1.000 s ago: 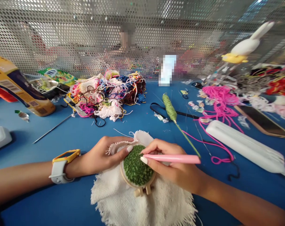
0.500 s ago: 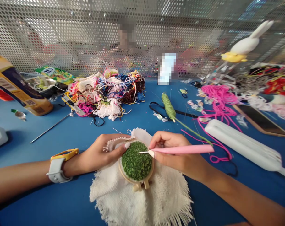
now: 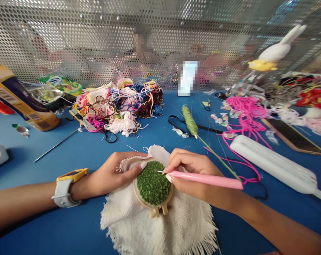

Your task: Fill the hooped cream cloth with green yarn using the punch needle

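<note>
A round embroidery hoop holds cream cloth with frayed edges, and green looped pile fills its middle. My left hand is closed on the hoop's upper left, thumb on the rim of the pile, the other fingers hidden behind the cloth. Between the thumb and fingers of my right hand is a pink-handled punch needle. Its thin metal tip lies over the upper right of the pile; whether it touches, I cannot tell. Green yarn runs from the handle's end to a wound green yarn bundle.
A tangled yarn heap lies behind my left hand, with a long metal needle nearby. Leftward leans a yellow bottle. On the right are a white elongated device, a phone and pink yarn. Perforated metal closes the back.
The handle end of the punch needle has dropped, so it tilts more, and its tip has shifted slightly left. My right hand has turned with it; my left hand stays put.
</note>
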The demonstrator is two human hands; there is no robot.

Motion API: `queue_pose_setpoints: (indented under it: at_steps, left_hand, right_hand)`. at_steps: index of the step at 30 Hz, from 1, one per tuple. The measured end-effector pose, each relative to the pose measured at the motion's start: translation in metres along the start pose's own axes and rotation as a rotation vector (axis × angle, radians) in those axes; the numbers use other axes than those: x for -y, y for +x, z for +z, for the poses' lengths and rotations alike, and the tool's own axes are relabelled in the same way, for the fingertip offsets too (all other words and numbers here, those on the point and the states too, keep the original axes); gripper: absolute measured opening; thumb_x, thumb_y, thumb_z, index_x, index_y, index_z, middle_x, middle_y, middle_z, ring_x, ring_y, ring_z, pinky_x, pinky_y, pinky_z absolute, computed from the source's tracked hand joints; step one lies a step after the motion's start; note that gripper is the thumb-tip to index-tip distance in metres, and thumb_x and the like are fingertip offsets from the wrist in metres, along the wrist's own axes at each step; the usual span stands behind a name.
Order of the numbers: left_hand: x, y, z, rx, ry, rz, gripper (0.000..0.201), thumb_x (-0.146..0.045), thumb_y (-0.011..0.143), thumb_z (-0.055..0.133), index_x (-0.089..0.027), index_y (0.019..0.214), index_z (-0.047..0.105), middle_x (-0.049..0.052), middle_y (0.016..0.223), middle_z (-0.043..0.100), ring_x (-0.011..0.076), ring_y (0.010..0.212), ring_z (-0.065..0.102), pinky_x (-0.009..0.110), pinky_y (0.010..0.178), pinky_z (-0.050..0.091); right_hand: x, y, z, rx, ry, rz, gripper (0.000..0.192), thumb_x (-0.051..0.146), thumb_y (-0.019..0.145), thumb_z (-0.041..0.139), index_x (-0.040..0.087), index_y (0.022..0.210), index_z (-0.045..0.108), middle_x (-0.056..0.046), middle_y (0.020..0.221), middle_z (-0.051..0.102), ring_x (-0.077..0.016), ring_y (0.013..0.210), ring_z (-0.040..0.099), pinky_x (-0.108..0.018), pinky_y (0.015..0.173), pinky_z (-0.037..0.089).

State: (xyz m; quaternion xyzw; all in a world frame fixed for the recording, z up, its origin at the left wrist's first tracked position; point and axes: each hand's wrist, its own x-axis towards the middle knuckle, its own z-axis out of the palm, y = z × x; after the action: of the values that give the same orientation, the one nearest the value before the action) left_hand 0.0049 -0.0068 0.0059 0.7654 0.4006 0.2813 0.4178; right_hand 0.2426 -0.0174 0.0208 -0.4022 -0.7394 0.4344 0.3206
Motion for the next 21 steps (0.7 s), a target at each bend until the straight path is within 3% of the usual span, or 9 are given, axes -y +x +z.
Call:
queue_pose_setpoints:
  at_steps: [21]
  left_hand:
    - [-0.0019, -0.0006, 0.0006, -0.009, -0.027, -0.026, 0.033, -0.034, 0.090, 0.055, -0.018, 0.116, 0.069, 0.006, 0.114, 0.071, 0.0185, 0.100, 0.068, 0.023, 0.088, 0.055]
  right_hand:
    - [0.0036, 0.0012, -0.0015, -0.004, -0.057, -0.059, 0.008, 0.012, 0.078, 0.063, 0.017, 0.079, 0.069, -0.004, 0.082, 0.064, -0.0118, 0.072, 0.060, -0.023, 0.064, 0.047]
